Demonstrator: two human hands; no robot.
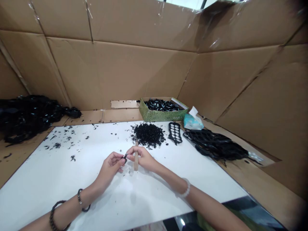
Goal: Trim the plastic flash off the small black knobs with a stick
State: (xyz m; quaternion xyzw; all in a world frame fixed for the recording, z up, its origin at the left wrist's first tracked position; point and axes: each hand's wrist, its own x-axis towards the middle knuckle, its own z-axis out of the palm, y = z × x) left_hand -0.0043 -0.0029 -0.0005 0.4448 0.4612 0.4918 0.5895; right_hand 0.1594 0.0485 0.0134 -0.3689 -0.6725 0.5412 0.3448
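A small black piece, perhaps rubber or plastic, is pinched in the fingertips of my left hand. My right hand is closed around a flat, light-brown stick that looks wooden and stands near upright. The thumb and forefinger of that same hand meet the black piece from the right, so both hands touch at it. Just beyond them lies a heap of tiny black rings and bits. To the heap's right rests a black frame with rows of round holes.
A green box full of shiny black parts stands at the back. Beside it are a blue tissue pack and a bundle of black strips. Black plastic is piled left. Scraps dot the white tabletop; cardboard walls enclose it.
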